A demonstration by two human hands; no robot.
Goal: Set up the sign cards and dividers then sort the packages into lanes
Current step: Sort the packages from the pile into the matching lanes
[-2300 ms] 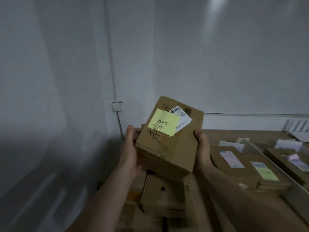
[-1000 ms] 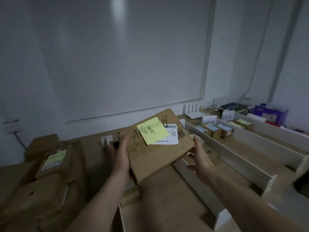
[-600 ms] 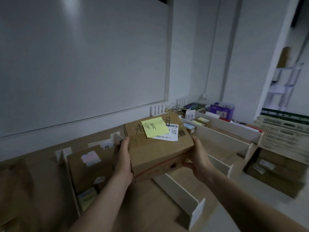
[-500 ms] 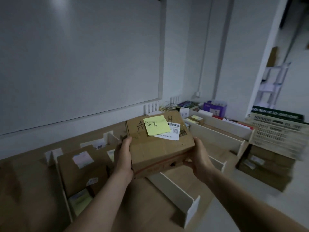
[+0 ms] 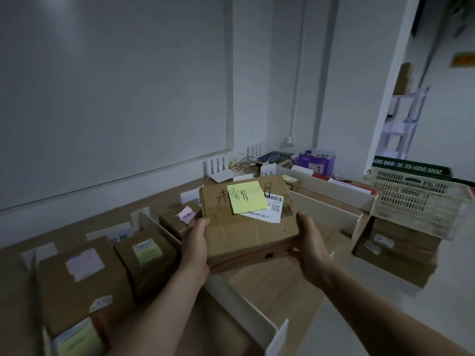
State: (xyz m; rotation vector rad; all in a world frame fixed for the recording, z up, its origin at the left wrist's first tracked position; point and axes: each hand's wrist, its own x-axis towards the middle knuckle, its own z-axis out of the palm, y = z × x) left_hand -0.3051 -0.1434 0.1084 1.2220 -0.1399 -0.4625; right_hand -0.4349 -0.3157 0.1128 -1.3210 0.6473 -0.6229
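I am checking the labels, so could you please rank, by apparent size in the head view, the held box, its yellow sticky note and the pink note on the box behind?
1. Held box
2. Yellow sticky note
3. Pink note, though it lies farther away and partly hidden.

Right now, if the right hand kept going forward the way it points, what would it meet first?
The right hand grips the cardboard box. Straight ahead lies the white divider of the next lane, probably first, though depth is unclear.

yellow sticky note [image 5: 246,197] frame centre: handwritten 异常 | sign card [image 5: 118,234] lower left: 处理 | sign card on purple box [image 5: 322,155] upper right: 处理中 | barcode label [image 5: 270,207]: unreadable
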